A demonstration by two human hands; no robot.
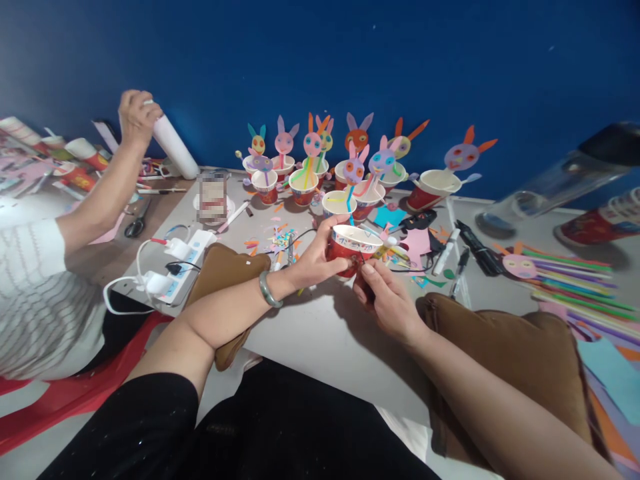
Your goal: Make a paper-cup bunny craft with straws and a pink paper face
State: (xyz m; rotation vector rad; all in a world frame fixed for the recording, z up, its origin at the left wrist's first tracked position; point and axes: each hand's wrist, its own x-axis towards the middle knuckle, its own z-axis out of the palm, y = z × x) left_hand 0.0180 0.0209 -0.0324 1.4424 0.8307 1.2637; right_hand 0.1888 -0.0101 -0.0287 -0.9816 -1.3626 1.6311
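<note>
My left hand (316,259), with a bangle (271,291) at its wrist, is wrapped round a red patterned paper cup (357,235). The cup's white mouth faces up, tilted a little towards me. Close against the cup's front is my right hand (385,297), its thumb and fingers pinched together. A small dark thing seems to be at those fingertips, too small to make out. Just behind stand several paper cups (303,190) bearing paper rabbit heads (313,144) on straws. Coloured paper scraps (285,239) lie beyond my hands.
Brown cushions (505,373) lie beside my forearms. A power strip (187,267) with plugs is at left, where another person's hand (137,117) grips a white bottle (175,147). Markers (477,247), coloured straws (580,283) and stacked cups (600,220) are at right, before a blue wall (320,53).
</note>
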